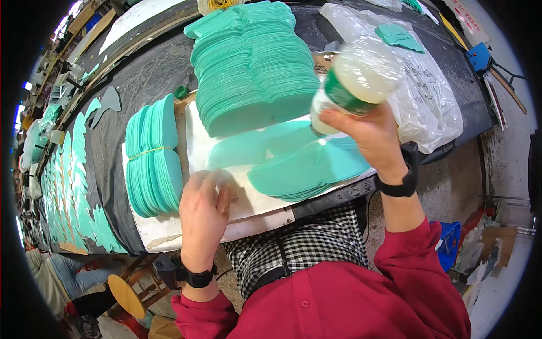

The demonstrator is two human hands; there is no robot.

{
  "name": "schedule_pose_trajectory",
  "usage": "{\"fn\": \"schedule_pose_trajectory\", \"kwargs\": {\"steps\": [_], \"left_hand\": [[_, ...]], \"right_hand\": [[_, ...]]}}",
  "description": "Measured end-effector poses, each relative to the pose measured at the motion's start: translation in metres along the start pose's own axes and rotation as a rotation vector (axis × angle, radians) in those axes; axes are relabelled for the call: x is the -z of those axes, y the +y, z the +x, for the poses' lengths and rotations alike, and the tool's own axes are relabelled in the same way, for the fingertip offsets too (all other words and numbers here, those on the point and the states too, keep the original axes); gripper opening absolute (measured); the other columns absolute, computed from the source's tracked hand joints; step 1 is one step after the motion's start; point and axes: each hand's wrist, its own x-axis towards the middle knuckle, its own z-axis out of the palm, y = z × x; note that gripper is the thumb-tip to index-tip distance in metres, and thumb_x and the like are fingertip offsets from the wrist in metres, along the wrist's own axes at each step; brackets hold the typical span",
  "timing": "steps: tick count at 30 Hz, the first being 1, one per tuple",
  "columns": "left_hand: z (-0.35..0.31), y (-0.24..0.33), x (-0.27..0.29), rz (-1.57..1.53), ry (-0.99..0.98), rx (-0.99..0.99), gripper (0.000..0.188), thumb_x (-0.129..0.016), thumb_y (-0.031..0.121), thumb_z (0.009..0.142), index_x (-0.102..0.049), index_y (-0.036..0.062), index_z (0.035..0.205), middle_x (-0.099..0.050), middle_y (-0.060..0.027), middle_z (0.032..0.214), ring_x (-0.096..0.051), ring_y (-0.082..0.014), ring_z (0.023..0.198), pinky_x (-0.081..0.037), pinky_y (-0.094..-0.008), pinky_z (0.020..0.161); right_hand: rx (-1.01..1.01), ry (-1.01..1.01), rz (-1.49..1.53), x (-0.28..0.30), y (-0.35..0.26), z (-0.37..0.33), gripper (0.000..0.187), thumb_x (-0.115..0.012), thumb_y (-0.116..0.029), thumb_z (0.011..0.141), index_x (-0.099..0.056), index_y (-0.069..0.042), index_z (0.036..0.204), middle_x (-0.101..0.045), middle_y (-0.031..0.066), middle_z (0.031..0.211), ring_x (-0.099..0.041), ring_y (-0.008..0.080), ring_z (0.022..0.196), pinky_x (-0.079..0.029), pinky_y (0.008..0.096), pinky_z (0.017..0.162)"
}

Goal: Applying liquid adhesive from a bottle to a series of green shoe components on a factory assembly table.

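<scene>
My right hand (372,133) is wrapped round a translucent plastic bottle (370,70) with a green and white label. It holds the bottle tilted over the right end of some teal, insole-shaped foam sheets (299,169), fanned out in overlapping layers. Another teal sheet (240,150) lies flat beyond them on the white board (237,198). On that board's near left part, my left hand (206,198) rests low with fingers loosely bent and apart, their tips smeared by motion. No object shows in it. The bottle's mouth is hidden from view.
A tall stack of teal sheets (254,68) stands beyond the board. To the left sits a bundle (152,158) tied with a yellow band. A clear plastic bag (429,101) lies at the right, a green cap (180,92) near the stack. A round wooden stool (127,296) stands lower left.
</scene>
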Motion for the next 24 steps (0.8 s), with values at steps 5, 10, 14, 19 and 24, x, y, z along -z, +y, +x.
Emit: {"fn": "schedule_pose_trajectory", "kwargs": {"steps": [5,10,14,19,24], "left_hand": [[-0.013,0.003,0.007,-0.154,0.019,0.122,0.023,-0.068,0.006,0.092,-0.068,0.0002,0.115,-0.065,-0.0165,0.103,-0.065,-0.0341,0.084,-0.053,-0.0403,0.074],[-0.031,0.0,0.026,-0.242,0.04,0.271,0.023,-0.069,0.008,0.094,-0.069,-0.0011,0.115,-0.065,-0.0142,0.103,-0.066,-0.0261,0.078,-0.053,-0.0347,0.068],[-0.044,-0.007,0.035,-0.256,0.11,0.314,0.021,-0.069,0.01,0.094,-0.07,-0.0005,0.113,-0.065,-0.0127,0.099,-0.065,-0.0219,0.075,-0.052,-0.0331,0.066],[-0.049,-0.008,0.043,-0.271,0.126,0.353,0.02,-0.068,0.011,0.095,-0.07,-0.0003,0.112,-0.066,-0.0127,0.096,-0.065,-0.0225,0.076,-0.051,-0.0332,0.068],[-0.049,-0.003,0.052,-0.252,0.127,0.361,0.023,-0.066,0.009,0.097,-0.07,-0.0019,0.117,-0.065,-0.0106,0.097,-0.065,-0.0174,0.081,-0.052,-0.0307,0.074]], "right_hand": [[-0.018,0.029,-0.181,0.002,-0.007,-0.017,0.054,-0.086,-0.004,0.082,-0.059,0.0,0.129,-0.072,0.007,0.113,-0.068,0.0136,0.101,-0.057,0.0302,0.089],[0.03,-0.062,-0.068,-0.052,-0.008,-0.024,0.06,-0.087,-0.006,0.081,-0.057,0.0,0.132,-0.071,0.0083,0.119,-0.068,0.0151,0.108,-0.056,0.0308,0.092],[0.11,-0.16,-0.07,-0.092,-0.011,-0.018,0.062,-0.087,-0.002,0.077,-0.058,-0.001,0.131,-0.071,0.0115,0.119,-0.07,0.0199,0.108,-0.056,0.0323,0.09],[0.203,-0.253,0.035,-0.134,-0.009,-0.012,0.064,-0.085,0.0,0.075,-0.057,-0.003,0.133,-0.069,0.0129,0.119,-0.07,0.0253,0.105,-0.057,0.0336,0.085],[0.244,-0.238,0.076,-0.17,-0.001,0.005,0.064,-0.085,-0.008,0.077,-0.057,-0.005,0.134,-0.07,0.0145,0.118,-0.07,0.0284,0.103,-0.057,0.0354,0.085]]}}
